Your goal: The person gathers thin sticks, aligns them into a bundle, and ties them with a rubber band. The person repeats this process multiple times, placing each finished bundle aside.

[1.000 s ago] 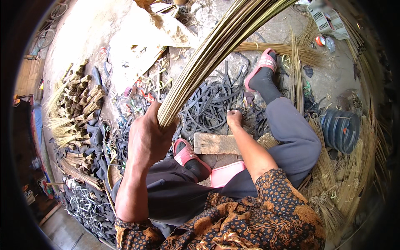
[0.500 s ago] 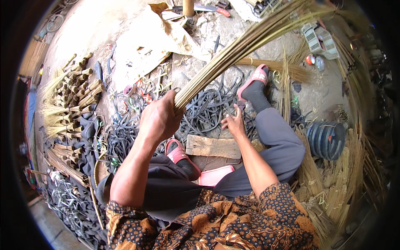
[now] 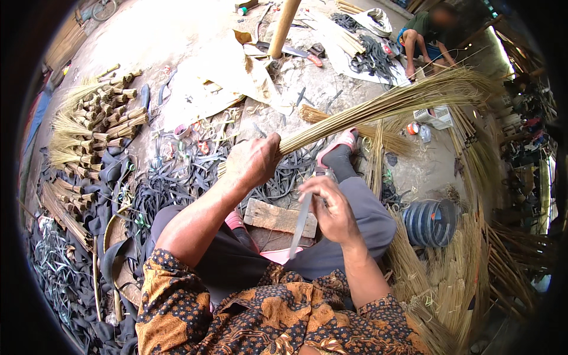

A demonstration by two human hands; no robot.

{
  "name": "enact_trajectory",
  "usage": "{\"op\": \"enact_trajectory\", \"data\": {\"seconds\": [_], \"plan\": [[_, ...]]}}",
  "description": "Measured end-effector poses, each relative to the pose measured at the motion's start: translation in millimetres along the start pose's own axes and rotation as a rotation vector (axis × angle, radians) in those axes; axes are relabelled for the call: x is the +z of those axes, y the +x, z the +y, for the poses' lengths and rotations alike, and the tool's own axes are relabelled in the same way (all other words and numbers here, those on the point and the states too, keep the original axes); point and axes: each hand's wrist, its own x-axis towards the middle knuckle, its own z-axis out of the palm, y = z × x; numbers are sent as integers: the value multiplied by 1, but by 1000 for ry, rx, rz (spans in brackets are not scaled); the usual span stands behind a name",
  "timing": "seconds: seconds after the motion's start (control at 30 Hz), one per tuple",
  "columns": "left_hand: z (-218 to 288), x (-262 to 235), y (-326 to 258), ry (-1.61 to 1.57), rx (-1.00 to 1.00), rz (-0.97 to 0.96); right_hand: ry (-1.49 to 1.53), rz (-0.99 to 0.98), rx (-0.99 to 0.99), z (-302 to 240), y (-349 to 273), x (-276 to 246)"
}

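Note:
My left hand (image 3: 253,161) is closed around the thick end of a long bundle of thin dry stalks (image 3: 355,116), like broom bristles. The bundle slants up to the right, its fine tips fanning out at the far end. Below and right of it, my right hand (image 3: 332,210) pinches a flat grey strip (image 3: 300,226) that hangs toward my lap. The strip is smeared by motion, so I cannot tell whether it is a blade or a band. A worn wooden block (image 3: 275,216) lies between my legs, with tangled dark strips (image 3: 171,184) on the floor beyond.
Short tied stalk bundles (image 3: 97,127) are stacked at the left. Right of my knee stand a ribbed clear plastic container (image 3: 430,222) and long stalk bundles (image 3: 449,272). A large knife (image 3: 293,52) lies near a wooden post (image 3: 284,26). Another person (image 3: 426,38) crouches at the far right.
My right hand has risen from the floor strips toward me and now shows the grey strip. The bundle in my left hand has tilted flatter. The view has shifted, bringing in the other person.

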Motion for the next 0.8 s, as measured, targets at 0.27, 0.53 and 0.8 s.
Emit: {"op": "enact_trajectory", "data": {"seconds": [0.27, 0.53, 0.8], "plan": [[1, 2, -13, -93, -103, -13, 359, 32, 380, 4, 4, 40], [-1, 3, -14, -86, -99, -20, 377, 139, 358, -16, 7, 41], [0, 0, -15, -78, -108, -29, 229, 171, 333, -24, 12, 39]]}}
